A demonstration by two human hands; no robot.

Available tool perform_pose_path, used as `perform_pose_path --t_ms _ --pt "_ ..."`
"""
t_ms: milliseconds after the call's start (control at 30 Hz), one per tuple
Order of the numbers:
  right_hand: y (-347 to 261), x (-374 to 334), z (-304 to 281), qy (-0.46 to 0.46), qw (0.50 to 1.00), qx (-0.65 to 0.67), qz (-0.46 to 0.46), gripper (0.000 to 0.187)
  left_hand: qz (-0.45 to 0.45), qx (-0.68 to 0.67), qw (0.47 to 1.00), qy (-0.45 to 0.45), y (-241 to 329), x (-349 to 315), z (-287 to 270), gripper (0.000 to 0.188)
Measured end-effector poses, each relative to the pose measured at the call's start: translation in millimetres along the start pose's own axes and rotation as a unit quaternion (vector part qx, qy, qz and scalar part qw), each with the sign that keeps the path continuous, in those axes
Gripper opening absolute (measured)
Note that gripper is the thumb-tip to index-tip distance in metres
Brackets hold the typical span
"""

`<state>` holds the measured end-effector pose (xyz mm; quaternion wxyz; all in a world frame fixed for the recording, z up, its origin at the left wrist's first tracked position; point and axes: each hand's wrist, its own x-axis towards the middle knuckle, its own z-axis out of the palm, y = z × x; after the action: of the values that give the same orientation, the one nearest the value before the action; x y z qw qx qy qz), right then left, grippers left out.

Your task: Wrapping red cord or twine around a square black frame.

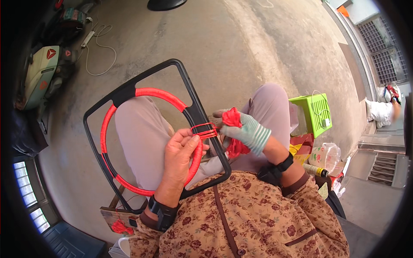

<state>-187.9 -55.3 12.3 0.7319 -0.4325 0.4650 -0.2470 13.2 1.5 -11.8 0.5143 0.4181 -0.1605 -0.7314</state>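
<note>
Across my lap lies a black rectangular frame (180,73) with a round ring (103,135) inside it, mostly wrapped in red cord. My left hand (177,152) is bare and closed on the ring's right side, thumb pressed against the wrapping. Just above that thumb, several loose loops of red cord (204,130) go round the ring, next to a bare black joint. My right hand (249,131), in a pale glove with green stripes, is closed round a bundle of red cord (232,118) beside the frame's right bar. Some of its fingertips are hidden behind the cord and frame.
A bright green slatted basket (316,114) stands on the floor to my right, near plastic bags (325,157) and a yellow-and-black can (315,170). At left are a scooter-like vehicle (41,77) and a power strip (88,38). More red cord (122,227) hangs near a wooden board (112,217).
</note>
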Motion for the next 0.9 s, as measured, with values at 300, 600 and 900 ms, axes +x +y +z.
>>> perform_pose_path --t_ms 300,600,900 --pt "-13.6 -14.8 31.2 0.062 0.948 -0.229 -0.211 0.024 -0.010 0.021 1.000 -0.020 -1.5 -0.2 0.2 0.011" --pt "2.6 -46.5 -128.3 0.296 0.862 0.317 -0.263 0.018 -0.063 -0.019 0.998 0.022 11.0 -5.5 -1.9 0.007" --pt "28.2 -113.0 -270.7 0.465 0.817 0.279 -0.197 0.033 -0.047 0.000 0.999 -0.015 8.7 -2.2 -1.3 0.009"
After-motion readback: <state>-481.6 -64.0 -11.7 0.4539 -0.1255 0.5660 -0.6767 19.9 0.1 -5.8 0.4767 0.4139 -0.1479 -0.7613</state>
